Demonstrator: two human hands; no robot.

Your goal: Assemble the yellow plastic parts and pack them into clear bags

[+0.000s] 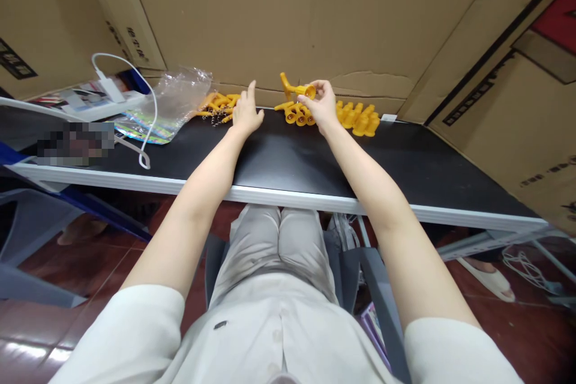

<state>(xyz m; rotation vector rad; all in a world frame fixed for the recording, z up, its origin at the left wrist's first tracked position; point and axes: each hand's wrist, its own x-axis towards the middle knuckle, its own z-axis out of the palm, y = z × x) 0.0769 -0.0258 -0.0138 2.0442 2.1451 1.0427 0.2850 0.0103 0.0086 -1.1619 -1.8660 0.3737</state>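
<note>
My right hand [324,107] pinches a yellow plastic piece [294,90] just above the black tabletop. The piece has a round open end and an arm sticking up to the left. Below it lie similar yellow pieces [291,117] with their round ends facing me. Right of that hand, several yellow bell-shaped parts [362,123] stand upright in rows. My left hand [246,113] has its fingers spread, beside a pile of yellow branched parts [220,101]. Thin coiled metal pieces [216,116] lie at the pile's front. Whether the left fingertips touch the pile, I cannot tell.
Left of the pile lies a clear plastic bag [182,96]. A white charger [110,87] with a looping white cable [155,114] sits farther left. Cardboard [310,18] walls the back and sides. A pale metal edge [292,197] runs along the table [288,159].
</note>
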